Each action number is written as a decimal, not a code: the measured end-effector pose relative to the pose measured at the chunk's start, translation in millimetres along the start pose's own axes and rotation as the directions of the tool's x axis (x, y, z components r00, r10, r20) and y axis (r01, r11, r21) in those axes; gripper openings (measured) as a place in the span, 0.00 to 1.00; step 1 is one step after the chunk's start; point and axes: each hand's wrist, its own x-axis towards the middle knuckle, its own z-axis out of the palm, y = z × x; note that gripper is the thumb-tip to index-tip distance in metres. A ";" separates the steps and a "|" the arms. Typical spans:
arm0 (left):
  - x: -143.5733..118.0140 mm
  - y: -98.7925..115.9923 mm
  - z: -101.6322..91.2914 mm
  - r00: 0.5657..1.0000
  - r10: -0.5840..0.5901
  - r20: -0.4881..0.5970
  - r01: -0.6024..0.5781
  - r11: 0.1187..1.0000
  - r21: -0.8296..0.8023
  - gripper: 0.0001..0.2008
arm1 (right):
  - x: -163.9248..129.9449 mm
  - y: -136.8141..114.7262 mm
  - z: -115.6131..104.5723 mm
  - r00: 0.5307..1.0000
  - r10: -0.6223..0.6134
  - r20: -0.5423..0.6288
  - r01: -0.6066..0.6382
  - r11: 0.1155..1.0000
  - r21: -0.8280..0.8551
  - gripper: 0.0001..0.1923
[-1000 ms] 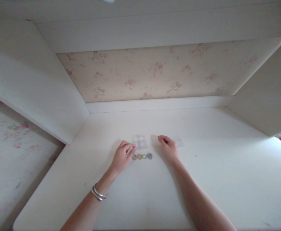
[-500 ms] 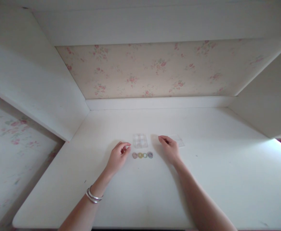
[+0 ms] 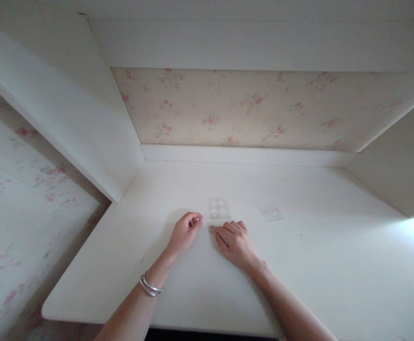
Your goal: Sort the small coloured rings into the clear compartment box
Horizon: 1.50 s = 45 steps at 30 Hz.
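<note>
My right hand (image 3: 238, 244) is closed at the fingertips on a small pale ring (image 3: 212, 228), with thumb and forefinger at its right edge. The other fingers lie over the spot just right of it and hide what is under them. To the left, my left hand (image 3: 185, 232) hovers just off the tabletop with its fingers curled. Its thumb and forefinger tips are close together, slightly apart, and nothing shows between them. Beyond both hands sits a clear divided box (image 3: 219, 208); a faint round shape shows in its near left compartment.
A flat clear plastic piece, like a lid (image 3: 270, 211), lies right of the box. The white desk (image 3: 316, 274) has a side panel (image 3: 118, 156) at the left and a low back strip (image 3: 249, 155) below the flowered wallpaper.
My right hand has moved from beside the clear lid down and left onto the row of several coloured rings, now mostly covered. The lid is fully visible now. The view has shifted.
</note>
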 end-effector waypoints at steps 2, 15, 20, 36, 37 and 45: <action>-0.5 0.0 -1.5 1.000 -0.009 0.006 0.009 1.000 -0.026 0.13 | 1.9 -2.5 1.9 1.000 -0.002 0.004 0.002 0.999 -0.033 0.10; -4.3 6.2 -4.0 0.998 0.060 0.031 -0.059 0.998 -0.039 0.12 | 3.4 -4.9 12.1 1.000 0.009 0.020 -0.007 0.997 -0.072 0.10; -4.3 5.3 -3.9 0.996 0.080 0.038 -0.080 0.997 -0.010 0.12 | 3.9 -5.2 11.0 1.000 0.015 -0.025 -0.017 0.999 -0.046 0.12; -5.1 2.7 1.4 0.984 0.141 0.109 -0.149 0.986 0.069 0.12 | 8.6 11.3 5.9 0.973 0.106 -0.206 -0.104 0.994 0.020 0.12; -6.3 2.8 2.3 0.979 0.161 0.128 -0.174 0.980 0.093 0.11 | 11.7 11.7 3.5 0.970 0.107 -0.217 -0.107 0.994 0.012 0.12; -16.0 4.6 8.7 0.947 0.238 0.215 -0.303 0.886 0.352 0.12 | 31.4 15.3 -2.0 0.974 0.100 -0.201 -0.117 0.990 -0.077 0.13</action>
